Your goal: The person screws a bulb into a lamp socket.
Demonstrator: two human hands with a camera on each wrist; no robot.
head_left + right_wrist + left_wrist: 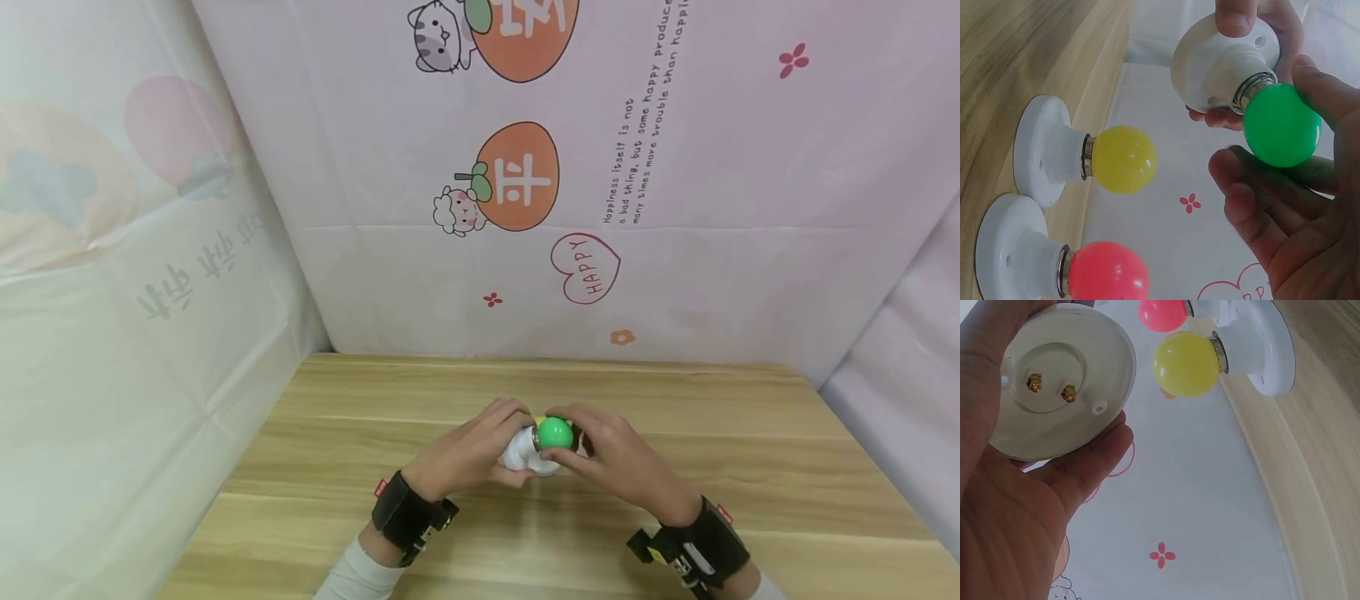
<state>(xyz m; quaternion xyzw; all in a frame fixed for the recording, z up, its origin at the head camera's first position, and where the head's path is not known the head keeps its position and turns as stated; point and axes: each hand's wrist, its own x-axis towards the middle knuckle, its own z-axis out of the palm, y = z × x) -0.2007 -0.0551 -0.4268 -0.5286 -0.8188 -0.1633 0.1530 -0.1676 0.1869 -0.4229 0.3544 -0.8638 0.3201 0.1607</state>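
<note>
My left hand (476,446) grips a white round lamp holder (517,452) by its rim, raised off the table and tilted. Its flat back with two brass screws shows in the left wrist view. A green bulb (1282,125) sits at the mouth of this lamp holder, a strip of its metal cap visible. Around the bulb are the curled thumb and fingers of my right hand (618,458); the thumb touches it, while some fingertips lie below, apart from it. How far the cap goes into the lamp holder is hidden.
On the wooden table (360,433) stand two more white lamp holders, one with a yellow bulb (1124,159), the other with a pink-red bulb (1109,272). Printed white cloth (375,275) hangs behind the table and at both sides.
</note>
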